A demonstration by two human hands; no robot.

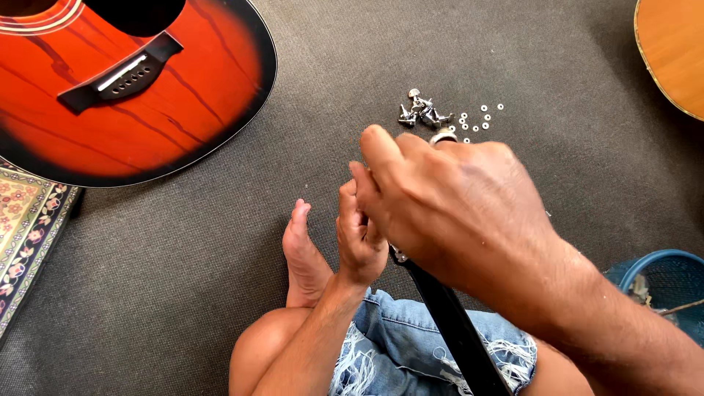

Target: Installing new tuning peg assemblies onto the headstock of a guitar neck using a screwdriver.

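Person sits on grey carpet (pixel 440 59), legs crossed, w/ a black guitar neck (pixel 455 323) lying across the lap over torn denim shorts (pixel 396 345); that keeps its top end up at chest height where both hands meet. Left hand (pixel 359 235) comes up from below, fingers curled in around the neck's top end, prob. steadying it. Right hand (pixel 455 205) sits over the top, fingers bent and bunched down onto the same spot; it hides the headstock almost fully, so can't tell what the fingertips pinch, if anything. A bit of chrome hardware (pixel 400 255) peeks out just under the right palm. Small pile of chrome tuning pegs (pixel 422 111) w/ white washers (pixel 480 117) scattered beside lies on the carpet just past the hands, close enough to grab. Bare foot (pixel 301 253) rests left of the hands. Red sunburst guitar body (pixel 125 81) lies top left, a lighter guitar (pixel 671 51) at top right edge, blue basket (pixel 664 275) at right, patterned rug (pixel 29 227) far left. Right hand and forearm block most of the view.
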